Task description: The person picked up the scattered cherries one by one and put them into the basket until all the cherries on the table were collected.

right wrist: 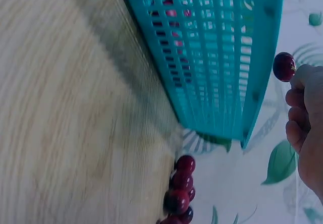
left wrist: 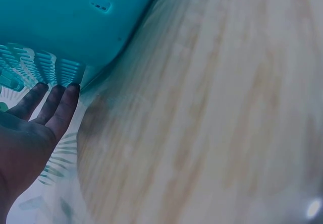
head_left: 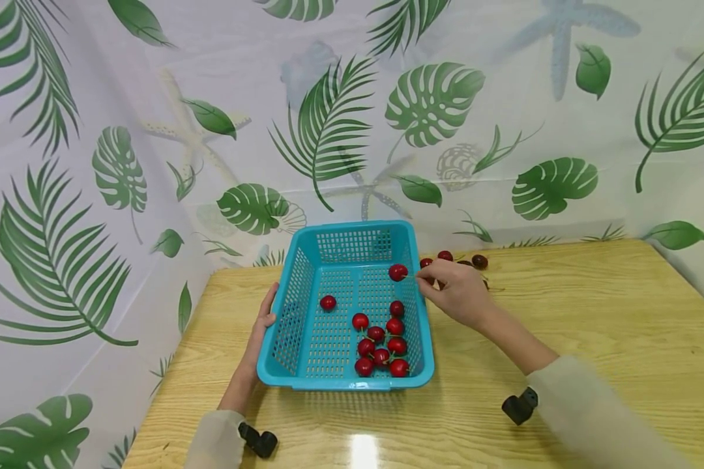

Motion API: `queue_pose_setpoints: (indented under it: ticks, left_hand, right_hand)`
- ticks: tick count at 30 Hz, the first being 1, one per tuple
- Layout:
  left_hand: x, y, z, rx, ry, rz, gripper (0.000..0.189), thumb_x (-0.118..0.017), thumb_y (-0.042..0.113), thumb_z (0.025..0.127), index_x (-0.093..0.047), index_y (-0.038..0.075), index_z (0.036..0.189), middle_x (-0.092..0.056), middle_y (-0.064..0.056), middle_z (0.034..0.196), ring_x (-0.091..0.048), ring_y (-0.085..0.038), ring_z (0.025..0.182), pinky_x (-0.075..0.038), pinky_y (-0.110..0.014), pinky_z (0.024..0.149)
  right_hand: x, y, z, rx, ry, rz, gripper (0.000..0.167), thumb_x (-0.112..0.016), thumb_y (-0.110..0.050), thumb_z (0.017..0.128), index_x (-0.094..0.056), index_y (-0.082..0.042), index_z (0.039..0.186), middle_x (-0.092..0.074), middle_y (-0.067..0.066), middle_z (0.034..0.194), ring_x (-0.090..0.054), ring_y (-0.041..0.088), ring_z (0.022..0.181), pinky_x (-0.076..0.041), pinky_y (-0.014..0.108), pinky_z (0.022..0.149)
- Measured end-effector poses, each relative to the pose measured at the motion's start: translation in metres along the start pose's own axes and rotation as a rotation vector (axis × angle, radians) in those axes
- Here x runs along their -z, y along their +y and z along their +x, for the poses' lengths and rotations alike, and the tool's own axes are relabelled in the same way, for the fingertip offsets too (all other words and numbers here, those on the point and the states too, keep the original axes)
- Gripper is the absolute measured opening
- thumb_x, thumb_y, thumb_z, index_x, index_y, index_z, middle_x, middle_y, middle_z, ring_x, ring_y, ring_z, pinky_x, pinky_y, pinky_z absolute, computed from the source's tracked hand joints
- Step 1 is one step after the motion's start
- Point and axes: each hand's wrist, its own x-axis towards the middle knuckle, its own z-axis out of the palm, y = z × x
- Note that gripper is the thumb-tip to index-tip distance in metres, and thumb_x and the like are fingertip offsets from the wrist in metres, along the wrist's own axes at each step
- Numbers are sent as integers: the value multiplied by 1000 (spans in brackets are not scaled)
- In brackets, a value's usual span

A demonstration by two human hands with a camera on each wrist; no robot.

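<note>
One glossy, round red cherry (head_left: pixel 397 272) is held over the right side of a turquoise, rectangular, perforated plastic basket (head_left: pixel 345 382), its thin stem pinched between the thumb and fingertips of the right hand (head_left: pixel 456 292). The basket's left wall is touched by the left hand (head_left: pixel 261 327), whose fingers are extended and slightly spread. Ten more red cherries (head_left: pixel 381 357) are contained in the basket, mostly clustered at its near right. Several dark red cherries (head_left: pixel 479 262) are grouped beyond the right hand on the pale yellow wood-grain tabletop (head_left: pixel 610 312).
</note>
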Motion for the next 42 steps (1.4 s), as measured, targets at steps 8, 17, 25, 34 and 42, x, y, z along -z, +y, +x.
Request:
queue_pose_setpoints:
  ticks: [8,17,25,34,42]
  left_hand:
    - [3,-3,1,-15,-3,14,69,-23,23,95,-2,20,161,-3,-9,166,-12,-39,149,-18,-60,113]
    - [3,-6,2,1,-8,23,69,-24,22,95,-4,24,161,-2,-9,167,-11,-38,149,-18,-58,112]
    - [2,-3,1,-2,-1,8,69,-24,21,95,-5,24,161,-3,-9,166,-12,-38,148,-18,-58,113]
    - [3,-4,2,-2,-12,-2,69,-24,22,95,-3,23,161,-1,-10,166,-10,-39,149,-16,-59,113]
    - [1,-2,0,-8,-10,4,69,-23,23,95,-3,24,161,-1,-8,167,-10,-40,149,-17,-60,113]
  right_hand:
    - [-16,-42,13,153,-270,-81,6,-76,-9,79,-73,-14,80,-65,-5,75,-61,11,68,-49,24,57]
    - [-41,-68,16,152,-568,-56,26,-71,-10,82,-55,-20,64,-48,-10,62,-43,6,60,-38,20,55]
    - [-59,-77,21,112,-771,-92,29,-68,-9,84,-53,-20,61,-44,-10,60,-39,7,57,-39,22,53]
    - [-70,-79,22,63,-875,-73,25,-64,-11,89,-59,-20,66,-45,-9,60,-41,7,58,-40,21,56]
    - [-71,-81,21,36,-861,-94,26,-64,-14,92,-60,-18,67,-46,-7,59,-42,8,55,-40,23,53]
